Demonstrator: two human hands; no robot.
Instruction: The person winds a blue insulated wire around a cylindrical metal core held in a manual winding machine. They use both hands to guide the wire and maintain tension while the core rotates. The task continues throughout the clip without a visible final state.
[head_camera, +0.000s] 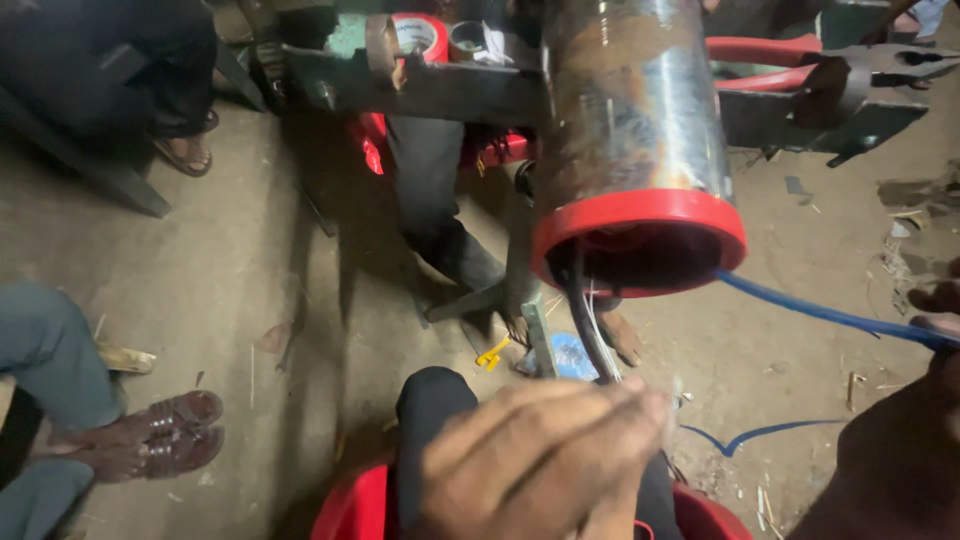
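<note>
A steel cylinder (630, 100) with a red end cap (640, 215) lies on a metal stand (440, 90) and points toward me. A black wire (585, 325) and thin white wires hang out of its open end. They run down into my left hand (540, 460), which is blurred and closed on them at the bottom centre. A blue wire (820, 312) leaves the cap's right side. It runs taut to my right hand (905, 440), a dark blur at the right edge that seems closed on it.
Another person's sandalled feet (165, 430) rest at the left, and a second person's sandal (185, 152) is at the top left. A red tape roll (420, 35) sits on the stand. I sit on a red seat (350, 510). Loose blue wire (750, 437) and scraps lie on the concrete floor.
</note>
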